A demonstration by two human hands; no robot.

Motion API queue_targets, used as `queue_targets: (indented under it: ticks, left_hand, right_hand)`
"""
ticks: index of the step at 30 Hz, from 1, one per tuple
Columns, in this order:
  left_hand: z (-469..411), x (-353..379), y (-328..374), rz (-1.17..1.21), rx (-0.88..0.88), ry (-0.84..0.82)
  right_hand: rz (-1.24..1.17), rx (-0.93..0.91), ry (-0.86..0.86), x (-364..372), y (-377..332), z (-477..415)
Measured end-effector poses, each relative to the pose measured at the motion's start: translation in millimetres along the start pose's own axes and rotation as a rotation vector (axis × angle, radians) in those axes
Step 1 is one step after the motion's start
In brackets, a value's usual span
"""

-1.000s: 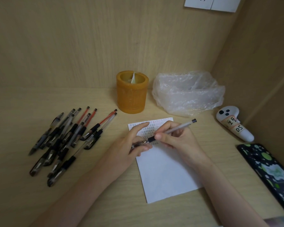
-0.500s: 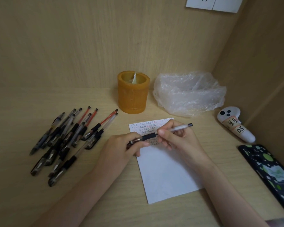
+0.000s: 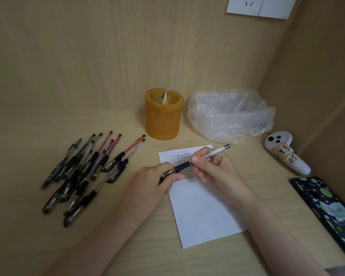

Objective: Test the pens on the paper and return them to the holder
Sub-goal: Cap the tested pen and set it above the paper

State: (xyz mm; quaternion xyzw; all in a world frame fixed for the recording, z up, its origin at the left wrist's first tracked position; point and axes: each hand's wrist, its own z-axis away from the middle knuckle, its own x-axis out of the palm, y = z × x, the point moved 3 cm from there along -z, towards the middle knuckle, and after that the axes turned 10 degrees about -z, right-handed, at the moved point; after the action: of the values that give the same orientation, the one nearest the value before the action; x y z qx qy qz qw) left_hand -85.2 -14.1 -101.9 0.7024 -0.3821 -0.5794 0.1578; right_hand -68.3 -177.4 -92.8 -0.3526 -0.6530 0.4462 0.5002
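A white sheet of paper [image 3: 203, 212] lies on the desk, with small rows of marks across its top. Over that top part both hands hold one clear pen [image 3: 213, 152] with a black grip. My right hand [image 3: 217, 172] pinches the barrel. My left hand [image 3: 153, 184] is closed around the cap end [image 3: 168, 173]. An orange cylindrical holder [image 3: 163, 118] stands behind the paper against the back wall. A pile of several black and red pens [image 3: 88, 170] lies on the desk to the left.
A crumpled clear plastic bag [image 3: 231, 114] sits right of the holder. A white controller with a taped label [image 3: 285, 152] lies by the right wall. A dark phone with green spots [image 3: 327, 208] rests at the right edge.
My left hand closed its fingers over the pen's tip end, where the cap now sits. The pen stayed over the top of the paper and tilted slightly flatter.
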Motion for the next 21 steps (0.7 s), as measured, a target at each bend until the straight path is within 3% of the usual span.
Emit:
queue_targets:
  ticks: [5,12,21]
  left_hand:
    - [-4,-4,-4,-0.109,-0.057,-0.009]
    - [-9,-25,-25,-0.515,-0.027,0.363]
    - [-11,-27,-50,-0.600,-0.206,0.259]
  right_hand:
    - [-0.038,0.170,0.089,-5,2,-11]
    - [-0.081,0.283,0.225,-11,-11,-49]
    - [-0.168,0.441,0.243,-7,-10,-63]
